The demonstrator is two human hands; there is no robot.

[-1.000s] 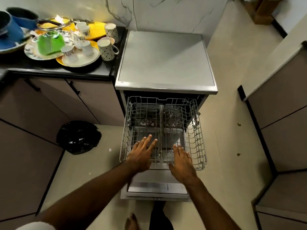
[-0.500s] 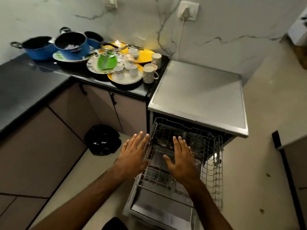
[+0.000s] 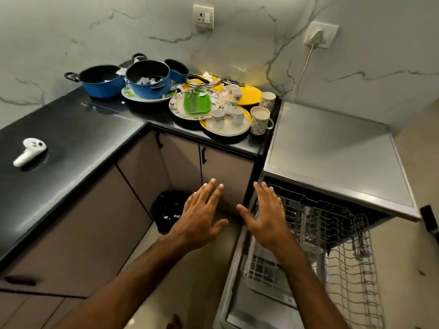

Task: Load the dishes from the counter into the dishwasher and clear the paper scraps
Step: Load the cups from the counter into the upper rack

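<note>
On the black counter (image 3: 71, 138) left of the dishwasher (image 3: 332, 150) the dirty dishes crowd together in the far corner. Three blue pots stand there: a left pot (image 3: 99, 83), a middle pot (image 3: 149, 84) and a smaller pot (image 3: 177, 71) behind them. Paper scraps (image 3: 147, 80) lie in the pots and across the plates. Four plates show: one under the middle pot (image 3: 133, 95), a patterned plate (image 3: 177, 108) carrying a green dish (image 3: 197, 104), a yellow plate (image 3: 249, 93) at the back, and a yellow-rimmed plate (image 3: 228, 130) at the front. Two dotted mugs (image 3: 260, 119) stand nearest the dishwasher, and I count five small cups (image 3: 217, 118) on the plates, though some are blurred.

The dishwasher's door hangs open and its wire rack (image 3: 351, 269) is pulled out, its long axis running from the machine toward the lower right.

Half a second ago both hands were spread over the rack. Now the left hand (image 3: 202, 217) is clear of it, above the floor in front of the cabinets and near a black bin bag (image 3: 168, 210), while the right hand (image 3: 266, 217) is over the rack's left edge. Both are flat, palms down, fingers straight, holding nothing. The view has swung left, so a white controller (image 3: 29, 151) on the near counter now shows.
</note>
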